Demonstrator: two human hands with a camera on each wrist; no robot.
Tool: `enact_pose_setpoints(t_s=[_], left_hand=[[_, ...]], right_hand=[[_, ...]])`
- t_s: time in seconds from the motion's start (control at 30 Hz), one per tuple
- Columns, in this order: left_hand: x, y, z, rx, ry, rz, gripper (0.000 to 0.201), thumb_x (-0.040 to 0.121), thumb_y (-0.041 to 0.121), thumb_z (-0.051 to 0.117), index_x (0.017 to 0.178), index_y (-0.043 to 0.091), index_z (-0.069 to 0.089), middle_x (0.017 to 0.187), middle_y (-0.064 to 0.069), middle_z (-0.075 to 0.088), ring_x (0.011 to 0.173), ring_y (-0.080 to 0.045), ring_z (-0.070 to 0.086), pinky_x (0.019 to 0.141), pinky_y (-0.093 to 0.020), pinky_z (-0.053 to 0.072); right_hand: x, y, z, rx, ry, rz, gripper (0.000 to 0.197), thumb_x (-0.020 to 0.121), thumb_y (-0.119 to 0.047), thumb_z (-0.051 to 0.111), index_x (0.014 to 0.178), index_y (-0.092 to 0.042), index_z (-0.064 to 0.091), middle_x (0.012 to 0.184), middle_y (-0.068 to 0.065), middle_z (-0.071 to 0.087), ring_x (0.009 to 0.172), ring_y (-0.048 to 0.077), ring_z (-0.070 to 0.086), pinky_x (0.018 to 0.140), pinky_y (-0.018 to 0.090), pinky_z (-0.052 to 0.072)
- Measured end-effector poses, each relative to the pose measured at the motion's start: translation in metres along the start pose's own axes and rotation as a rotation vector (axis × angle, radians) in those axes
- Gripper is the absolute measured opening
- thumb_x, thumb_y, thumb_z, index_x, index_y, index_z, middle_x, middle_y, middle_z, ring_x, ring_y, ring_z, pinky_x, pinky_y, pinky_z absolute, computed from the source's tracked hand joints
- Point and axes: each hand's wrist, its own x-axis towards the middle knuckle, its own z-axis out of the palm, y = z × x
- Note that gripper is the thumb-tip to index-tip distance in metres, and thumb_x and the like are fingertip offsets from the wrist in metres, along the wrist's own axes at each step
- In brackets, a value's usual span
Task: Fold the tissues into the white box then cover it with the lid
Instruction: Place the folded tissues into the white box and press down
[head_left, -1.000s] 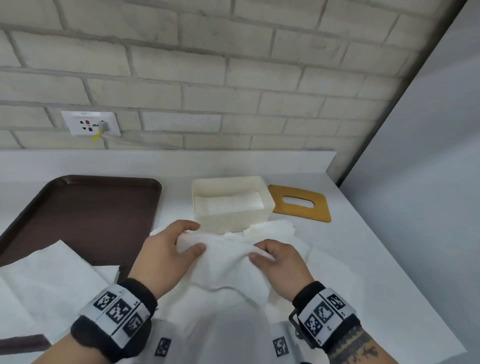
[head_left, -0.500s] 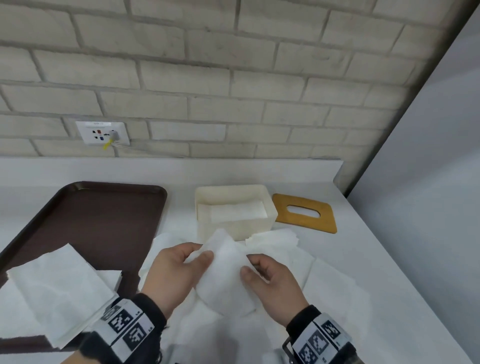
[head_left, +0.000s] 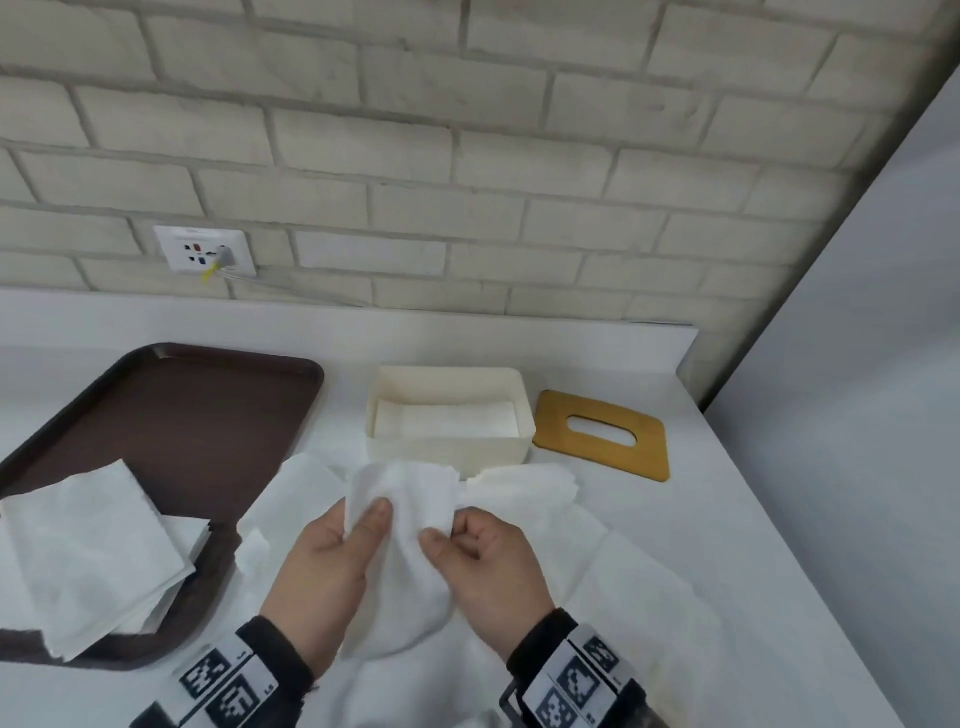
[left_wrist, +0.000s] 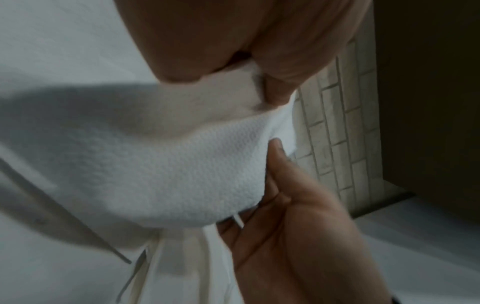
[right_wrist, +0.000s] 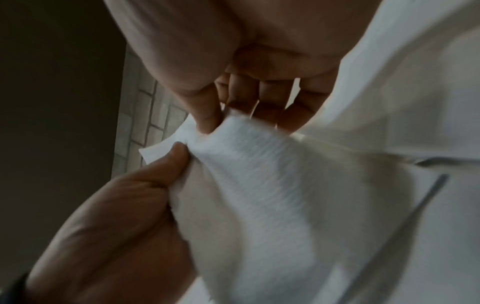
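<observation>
– Over the counter (head_left: 753, 519), just in front of the box (head_left: 452, 454): what is held, and how?

– One tissue (head_left: 410, 499), raised above the loose sheets (head_left: 524, 486) spread beneath it. The left hand (head_left: 332, 566) pinches its upper left edge, thumb on the near face and fingers behind. The right hand (head_left: 483, 561) pinches the upper right edge between thumb and forefinger. Both hands grasp; neither is free. The sheet sags in a rounded belly between and below them. Whether its lower curve touches the sheets underneath cannot be told.

– Where do the task's other parts lie?

– The box stands open, farther back on the counter, with folded tissues (head_left: 447, 421) lying flat inside, below the rim. The lid (head_left: 644, 452), wooden and slotted, lies flat just right of the box, apart from it. At left, a stack (head_left: 88, 545) of sheets rests on the near part of the tray (head_left: 182, 415).

– Which step is in hand?

– By judgement, folding this sheet to the box's footprint. The lid is not yet due.

– How is it done well?

– Probably thus: draw the hands apart until the top edge runs taut and the belly flattens, then match corner to corner before creasing. Thin, limp paper follows the pinch and wrinkles where it is slack, so hold lightly and near the corners; a hard pull may tear it. Crease against the counter, size the fold to the sheets already in the box, and lay it in flat so that the lid can seat.
</observation>
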Motion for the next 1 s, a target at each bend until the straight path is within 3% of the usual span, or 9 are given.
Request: enact_pose_setpoints(t_s=[0.17,0.37,0.43,0.5,0.57,0.67,0.77,0.9,1.0], left_hand=[[0.003,0.005,-0.018,0.135,0.113,0.036,0.024,0.105,0.024,0.052,0.108,0.013,0.074,0.096,-0.012,0.08,0.091,-0.035,0.076,0.088,-0.049,0.057],[0.005,0.004,-0.03,0.17,0.163,-0.024,0.024,0.102,0.042,0.059,0.111,0.026,0.074,0.108,-0.008,0.079,0.1,-0.033,0.075,0.094,-0.052,0.055],[0.009,-0.006,-0.036,0.193,0.179,-0.045,0.062,0.086,0.07,0.067,0.13,0.027,0.064,0.127,-0.004,0.073,0.117,-0.03,0.069,0.104,-0.055,0.049],[0.013,-0.019,-0.042,0.187,0.198,-0.05,0.083,0.073,0.081,0.067,0.135,0.027,0.061,0.13,-0.001,0.071,0.122,-0.03,0.066,0.108,-0.057,0.047],[0.01,-0.014,-0.034,0.185,0.193,-0.059,0.08,0.077,0.077,0.068,0.135,0.023,0.061,0.128,-0.003,0.072,0.12,-0.029,0.067,0.107,-0.055,0.048],[0.007,-0.01,-0.022,0.167,0.176,-0.024,0.042,0.098,0.046,0.062,0.125,0.014,0.067,0.112,-0.006,0.077,0.108,-0.03,0.072,0.101,-0.052,0.052],[0.006,-0.01,-0.019,0.148,0.18,-0.017,0.044,0.098,0.045,0.063,0.127,0.012,0.065,0.113,-0.006,0.077,0.108,-0.03,0.071,0.1,-0.051,0.053],[0.006,-0.009,-0.016,0.149,0.158,0.012,0.021,0.104,0.029,0.055,0.107,0.018,0.072,0.089,0.002,0.08,0.083,-0.02,0.077,0.077,-0.039,0.055],[0.005,-0.007,-0.014,0.137,0.144,0.023,0.02,0.105,0.028,0.054,0.105,0.017,0.072,0.085,0.003,0.08,0.079,-0.018,0.076,0.075,-0.037,0.053]], right_hand=[[0.013,0.027,-0.048,-0.335,0.169,0.041,0.004,0.091,-0.032,0.067,0.095,-0.031,0.067,0.092,-0.01,0.071,0.085,0.002,0.065,0.091,0.028,0.053],[0.025,0.048,-0.073,-0.785,0.159,0.236,0.053,0.085,-0.049,0.066,0.128,-0.02,0.056,0.122,-0.003,0.057,0.115,0.015,0.055,0.1,0.032,0.047],[0.03,0.048,-0.071,-0.8,0.18,0.246,0.05,0.088,-0.044,0.066,0.13,-0.02,0.055,0.123,-0.001,0.06,0.115,0.018,0.057,0.099,0.032,0.048],[0.033,0.045,-0.072,-0.766,0.199,0.262,0.045,0.089,-0.037,0.067,0.129,-0.02,0.054,0.121,-0.001,0.063,0.112,0.018,0.06,0.096,0.03,0.048],[0.034,0.043,-0.073,-0.74,0.199,0.282,0.039,0.089,-0.034,0.067,0.124,-0.02,0.055,0.116,-0.001,0.066,0.108,0.019,0.062,0.092,0.028,0.049],[0.033,0.042,-0.073,-0.791,0.194,0.25,0.017,0.091,-0.032,0.064,0.105,-0.023,0.06,0.105,-0.003,0.067,0.097,0.018,0.063,0.086,0.029,0.051],[0.03,0.039,-0.074,-0.823,0.2,0.208,0.008,0.091,-0.032,0.064,0.093,-0.026,0.061,0.095,-0.006,0.067,0.089,0.017,0.063,0.082,0.029,0.053],[0.028,0.034,-0.074,-0.871,0.163,0.152,0.006,0.092,-0.031,0.062,0.092,-0.026,0.062,0.101,-0.005,0.063,0.091,0.016,0.061,0.083,0.028,0.051],[0.026,0.03,-0.073,-0.851,0.172,0.1,0.006,0.093,-0.028,0.061,0.09,-0.023,0.06,0.107,-0.003,0.051,0.09,0.016,0.057,0.082,0.026,0.048]])
